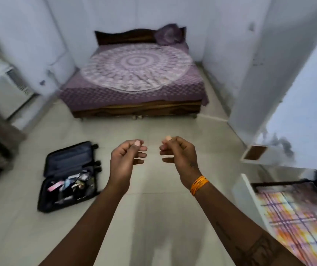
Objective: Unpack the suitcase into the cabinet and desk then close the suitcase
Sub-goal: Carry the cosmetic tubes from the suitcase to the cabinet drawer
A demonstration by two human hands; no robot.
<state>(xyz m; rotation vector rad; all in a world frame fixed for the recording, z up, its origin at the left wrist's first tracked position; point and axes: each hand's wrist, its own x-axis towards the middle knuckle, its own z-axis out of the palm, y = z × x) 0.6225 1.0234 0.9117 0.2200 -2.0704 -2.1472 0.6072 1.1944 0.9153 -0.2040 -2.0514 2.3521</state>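
Observation:
A dark suitcase [57,189] lies open on the tiled floor at the lower left, its lid flat toward the bed. Several small items fill the near half of the suitcase; they are too blurred to name. My left hand [125,160] and my right hand [178,158] are held out in front of me above the floor, to the right of the suitcase and apart from it. Both hands have loosely curled fingers and hold nothing. An orange thread band [199,184] circles my right wrist.
A bed [134,77] with a purple patterned cover stands against the far wall. A white unit [6,87] sits at the left wall. White furniture [253,152] and a surface with a colourful cloth [296,223] stand at the right.

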